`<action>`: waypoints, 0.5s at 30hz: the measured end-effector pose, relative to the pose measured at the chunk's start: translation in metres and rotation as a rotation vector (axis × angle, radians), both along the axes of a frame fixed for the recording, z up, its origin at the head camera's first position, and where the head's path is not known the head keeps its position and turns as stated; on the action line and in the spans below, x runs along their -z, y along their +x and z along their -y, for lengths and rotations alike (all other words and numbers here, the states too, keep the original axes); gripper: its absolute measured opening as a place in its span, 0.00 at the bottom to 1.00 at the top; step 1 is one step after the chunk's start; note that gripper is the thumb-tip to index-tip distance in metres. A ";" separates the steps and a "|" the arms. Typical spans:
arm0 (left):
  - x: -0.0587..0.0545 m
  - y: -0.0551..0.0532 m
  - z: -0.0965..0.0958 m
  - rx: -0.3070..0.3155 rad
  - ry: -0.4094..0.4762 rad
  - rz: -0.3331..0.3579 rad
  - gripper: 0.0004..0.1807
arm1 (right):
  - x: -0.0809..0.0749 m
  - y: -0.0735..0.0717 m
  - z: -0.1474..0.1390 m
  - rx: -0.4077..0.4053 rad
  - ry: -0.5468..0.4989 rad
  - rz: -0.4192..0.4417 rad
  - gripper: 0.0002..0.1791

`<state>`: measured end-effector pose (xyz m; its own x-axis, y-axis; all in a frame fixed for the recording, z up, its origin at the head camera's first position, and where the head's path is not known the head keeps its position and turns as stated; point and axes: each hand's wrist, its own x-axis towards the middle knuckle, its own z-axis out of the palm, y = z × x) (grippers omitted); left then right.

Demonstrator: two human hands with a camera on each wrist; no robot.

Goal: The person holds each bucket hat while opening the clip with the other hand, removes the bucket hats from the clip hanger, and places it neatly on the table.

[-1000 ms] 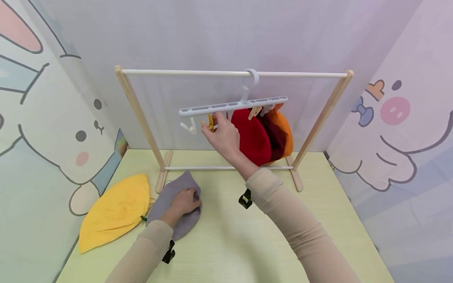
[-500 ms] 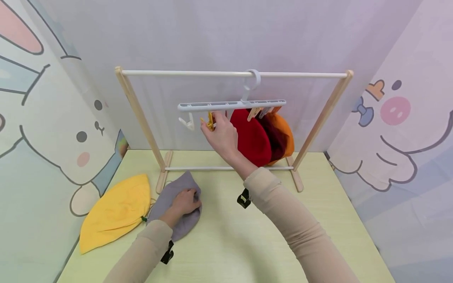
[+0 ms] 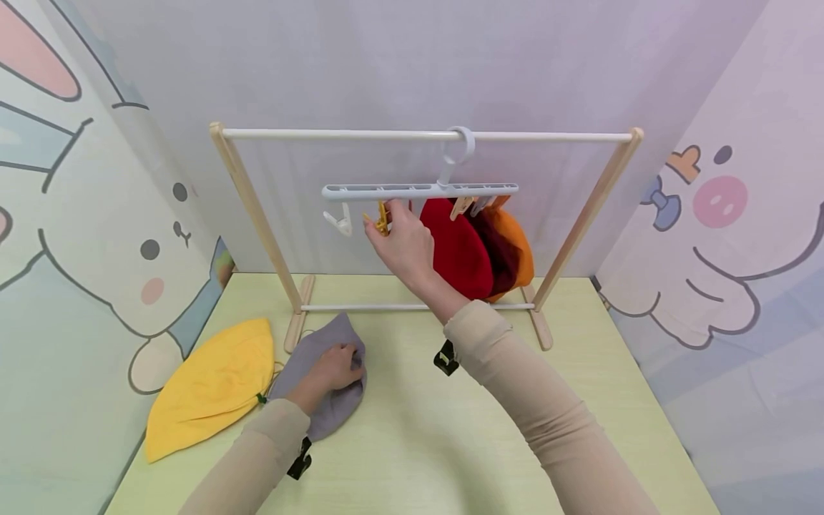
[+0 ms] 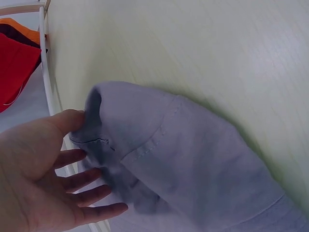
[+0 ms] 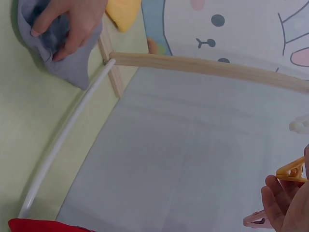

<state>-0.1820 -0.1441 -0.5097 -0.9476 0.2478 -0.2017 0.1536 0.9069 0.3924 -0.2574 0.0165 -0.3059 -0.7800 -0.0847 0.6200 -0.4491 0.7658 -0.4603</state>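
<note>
In the head view my right hand (image 3: 405, 247) pinches a yellow clothespin (image 3: 383, 217) hanging under the white clip hanger (image 3: 386, 192). The same yellow clothespin (image 5: 291, 170) shows between thumb and fingers in the right wrist view. My left hand (image 3: 333, 366) rests on a grey cloth hat (image 3: 322, 337) on the table. In the left wrist view its fingers are spread and fairly straight at the hat's (image 4: 183, 154) folded opening, thumb at the edge. A white clothespin (image 3: 340, 219) dangles at the hanger's left end.
A white-barred wooden rack (image 3: 290, 134) carries the hanger. Red (image 3: 457, 250), dark red (image 3: 503, 254) and orange (image 3: 524, 247) hats hang at its right, below beige, grey and orange clothespins. A yellow hat (image 3: 215, 383) lies at the table's left. Cartoon-printed curtains surround the table.
The hanger's bar has swung from slanted to nearly level, its left end rising slightly with the right hand at the yellow clothespin. The left hand and grey hat have barely moved.
</note>
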 end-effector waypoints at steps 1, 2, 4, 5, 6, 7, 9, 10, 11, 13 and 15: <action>-0.002 0.000 0.000 0.004 -0.002 0.004 0.29 | 0.000 0.000 0.000 -0.002 0.000 0.001 0.15; -0.003 0.001 0.000 0.010 -0.005 0.006 0.28 | -0.001 0.000 0.000 -0.004 -0.001 0.002 0.15; -0.006 0.002 0.000 0.018 -0.013 0.011 0.28 | -0.001 0.000 0.000 -0.010 0.002 0.001 0.16; -0.008 0.003 0.001 0.020 -0.017 0.014 0.28 | -0.002 0.000 0.000 -0.012 0.001 0.001 0.16; -0.008 0.003 0.001 0.026 -0.020 0.013 0.28 | -0.002 0.000 0.000 -0.015 0.002 0.000 0.16; -0.009 0.003 0.001 0.030 -0.023 0.012 0.28 | -0.002 0.000 0.000 -0.015 0.004 0.002 0.16; -0.010 0.003 0.001 0.034 -0.030 0.014 0.27 | -0.003 0.000 0.001 -0.011 0.009 0.005 0.16; -0.010 0.003 0.001 0.038 -0.035 0.012 0.27 | -0.003 0.000 0.001 -0.011 0.010 0.007 0.17; -0.009 0.003 0.001 0.040 -0.036 0.008 0.27 | -0.004 0.000 0.001 -0.009 0.011 0.010 0.17; -0.009 0.002 0.002 0.044 -0.041 0.001 0.26 | -0.004 0.000 0.001 -0.007 0.012 0.016 0.17; -0.009 0.001 0.002 0.046 -0.047 -0.005 0.25 | -0.005 0.000 0.001 -0.010 0.009 0.022 0.17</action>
<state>-0.1812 -0.1459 -0.5005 -0.9363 0.2816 -0.2099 0.1974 0.9162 0.3487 -0.2570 0.0151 -0.3011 -0.7925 -0.0981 0.6020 -0.4469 0.7651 -0.4636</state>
